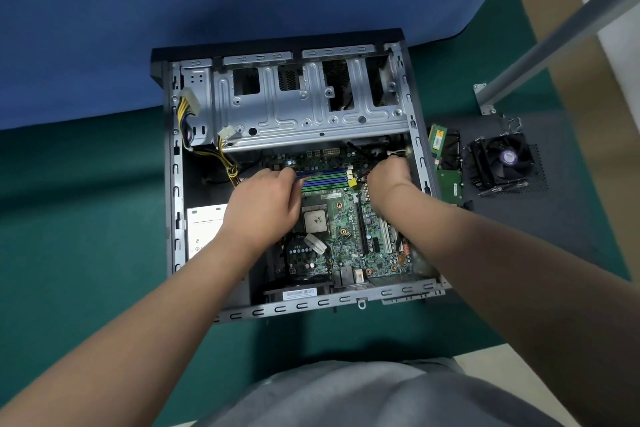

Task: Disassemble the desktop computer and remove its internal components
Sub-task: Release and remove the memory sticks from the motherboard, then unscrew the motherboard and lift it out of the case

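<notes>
Motherboard (346, 229) under both hands — left fingers (289, 178) at RAM slots (325, 178), right fingers hidden, grip unclear

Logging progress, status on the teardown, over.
Left hand and right hand at the RAM slots, grip unclear. Motherboard in case. Cooler already out.

Your work surface: a green mat (86, 236) with a blue cloth (104, 28) over its far part.

The open computer case (173, 204) lies flat in front of you, its far end on the blue cloth. To your right sits a dark perforated side panel (571, 218), carrying the removed cooler fan (502, 163), a RAM stick (437, 138) and a green circuit board (449, 184). A grey metal post's base plate (485, 99) rests beyond the panel.
</notes>
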A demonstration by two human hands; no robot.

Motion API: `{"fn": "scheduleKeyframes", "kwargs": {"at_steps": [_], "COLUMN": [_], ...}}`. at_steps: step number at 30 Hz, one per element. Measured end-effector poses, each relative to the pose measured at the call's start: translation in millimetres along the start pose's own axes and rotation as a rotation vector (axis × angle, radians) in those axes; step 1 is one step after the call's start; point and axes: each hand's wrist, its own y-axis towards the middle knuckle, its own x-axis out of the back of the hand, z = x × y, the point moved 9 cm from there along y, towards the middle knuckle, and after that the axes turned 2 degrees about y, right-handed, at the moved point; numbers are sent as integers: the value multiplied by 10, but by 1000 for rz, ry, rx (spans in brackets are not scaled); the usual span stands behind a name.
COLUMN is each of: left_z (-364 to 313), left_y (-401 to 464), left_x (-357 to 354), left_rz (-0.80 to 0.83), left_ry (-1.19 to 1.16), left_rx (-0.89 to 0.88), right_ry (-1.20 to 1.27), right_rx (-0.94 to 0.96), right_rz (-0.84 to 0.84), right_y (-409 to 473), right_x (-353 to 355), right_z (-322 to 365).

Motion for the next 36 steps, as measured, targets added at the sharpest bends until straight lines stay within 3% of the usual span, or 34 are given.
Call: {"fn": "scheduleKeyframes", "kwargs": {"at_steps": [5,9,13,17,21,27,31,36], "left_z": [-2,1,6,-68,-207,-639,-676,-673], "left_y": [1,-2,-29,-80,-327,-834,-860,-856], "left_x": [-5,11,50,169,254,-73,-135,-153], "left_rz": [-4,-12,-33,-97,-157,17,33,34], "left_ry": [4,-7,-48,-100,-291,-435,-361,-304], "left_rx": [0,2,-2,-36,45,96,87,96], "right_ry": [253,831,1616,1956,2082,2103,1777,1573], "right_rx": [71,147,116,-24,-210,-499,-478,-402], "right_rz": [-213,-362,-478,-619,-659,-492,-445,-423], "right_y": [-238,-612,-1124,-1592,-1743,-1441,-1277,-1105], "right_x": [309,421,197,-235,-860,-1914,-2067,-2022], "right_z": [14,-82,-337,-576,-676,-406,-237,-150]}}
